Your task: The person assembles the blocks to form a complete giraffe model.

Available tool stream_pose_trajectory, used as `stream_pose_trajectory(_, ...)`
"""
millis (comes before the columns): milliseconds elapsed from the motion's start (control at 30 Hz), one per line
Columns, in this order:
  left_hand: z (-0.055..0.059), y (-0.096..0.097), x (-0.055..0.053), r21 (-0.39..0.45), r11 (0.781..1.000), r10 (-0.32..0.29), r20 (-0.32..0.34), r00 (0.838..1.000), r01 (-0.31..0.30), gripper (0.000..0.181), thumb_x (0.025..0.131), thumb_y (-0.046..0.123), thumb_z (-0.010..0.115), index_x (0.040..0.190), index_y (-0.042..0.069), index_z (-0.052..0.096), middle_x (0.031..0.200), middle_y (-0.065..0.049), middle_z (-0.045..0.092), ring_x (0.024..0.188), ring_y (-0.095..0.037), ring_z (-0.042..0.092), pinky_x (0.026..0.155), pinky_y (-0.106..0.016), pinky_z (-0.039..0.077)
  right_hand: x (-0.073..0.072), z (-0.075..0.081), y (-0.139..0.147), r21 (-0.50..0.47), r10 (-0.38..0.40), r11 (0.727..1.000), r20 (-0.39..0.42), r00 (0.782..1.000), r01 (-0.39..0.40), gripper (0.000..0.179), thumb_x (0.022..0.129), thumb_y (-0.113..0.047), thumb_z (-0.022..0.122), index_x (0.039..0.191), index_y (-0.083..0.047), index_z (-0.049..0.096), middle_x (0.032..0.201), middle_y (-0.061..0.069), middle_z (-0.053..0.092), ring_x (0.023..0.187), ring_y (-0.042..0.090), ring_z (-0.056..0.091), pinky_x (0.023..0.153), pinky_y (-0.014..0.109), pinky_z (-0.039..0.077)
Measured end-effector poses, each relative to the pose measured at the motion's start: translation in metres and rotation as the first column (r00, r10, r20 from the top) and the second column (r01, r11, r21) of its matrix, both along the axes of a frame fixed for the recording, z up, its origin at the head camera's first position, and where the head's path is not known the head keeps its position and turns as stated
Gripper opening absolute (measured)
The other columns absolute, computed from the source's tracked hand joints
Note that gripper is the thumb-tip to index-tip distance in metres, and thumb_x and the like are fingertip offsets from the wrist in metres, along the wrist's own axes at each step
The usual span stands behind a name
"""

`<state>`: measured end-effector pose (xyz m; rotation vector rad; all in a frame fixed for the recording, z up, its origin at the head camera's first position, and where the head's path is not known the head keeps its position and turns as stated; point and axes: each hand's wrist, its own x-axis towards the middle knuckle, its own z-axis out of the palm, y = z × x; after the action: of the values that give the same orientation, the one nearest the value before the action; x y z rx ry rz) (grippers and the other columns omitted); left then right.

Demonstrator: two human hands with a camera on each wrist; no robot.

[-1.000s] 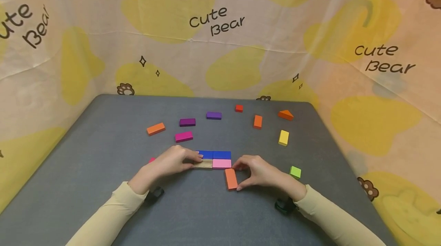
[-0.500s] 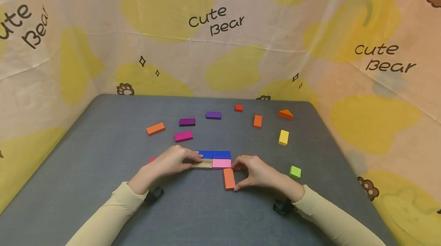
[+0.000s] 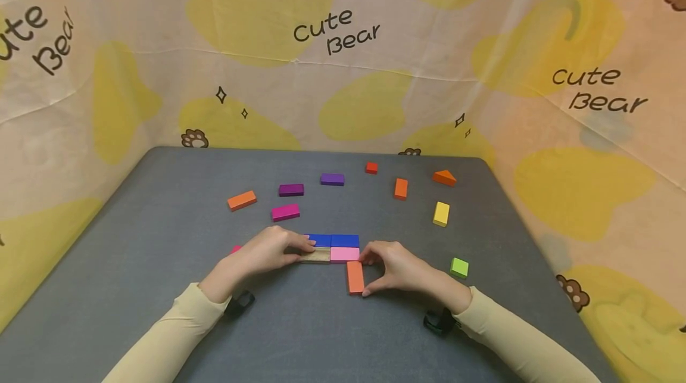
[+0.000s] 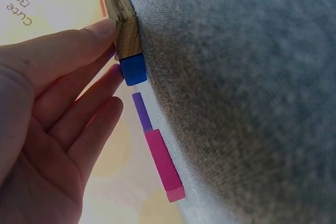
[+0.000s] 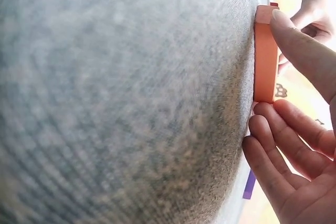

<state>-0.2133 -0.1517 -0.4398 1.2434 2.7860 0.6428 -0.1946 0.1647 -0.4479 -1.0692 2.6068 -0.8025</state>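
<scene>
Two blue blocks (image 3: 345,241) lie end to end behind a wooden block (image 3: 316,256) and a pink block (image 3: 345,254), forming a small rectangle. At its left end, my left hand (image 3: 270,249) holds the wooden block with the thumb, its fingertips on the left blue block (image 4: 134,70). My right hand (image 3: 402,267) grips an orange block (image 3: 355,277) lengthwise, thumb on the near end and fingers at the far end. That orange block lies flat, its far end against or very near the pink block's front edge; the exact contact is unclear.
Behind the rectangle lie a magenta block (image 3: 286,212), a purple block (image 3: 291,190), a violet block (image 3: 333,180) and an orange one (image 3: 242,201). Toward the right are a red cube (image 3: 372,168), an orange triangle (image 3: 444,178), a yellow block (image 3: 441,214) and a green cube (image 3: 459,267).
My right hand has slid the orange block slightly left and turned it straighter, beneath the pink block's right part. The left hand and the rectangle have stayed in place.
</scene>
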Motion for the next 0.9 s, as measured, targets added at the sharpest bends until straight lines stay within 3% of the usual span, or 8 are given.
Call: stream_pose_trajectory(900,0.0011,0.0004,0.0016,0.004,1.000,0.011,0.000,1.000,-0.011,0.026,0.083,0.017,0.073,0.108,0.023,0.074,0.115,0.008,0.069,0.111,-0.010,0.063,0.091,-0.035,0.052,-0.0003,0.0007,-0.0039,0.006,-0.032,0.999,0.016,0.999,0.032,0.059,0.063,-0.045,0.085,0.108,-0.015,0.060,0.099,-0.005,0.065,0.090,0.009,0.061,0.080,0.025,0.053)
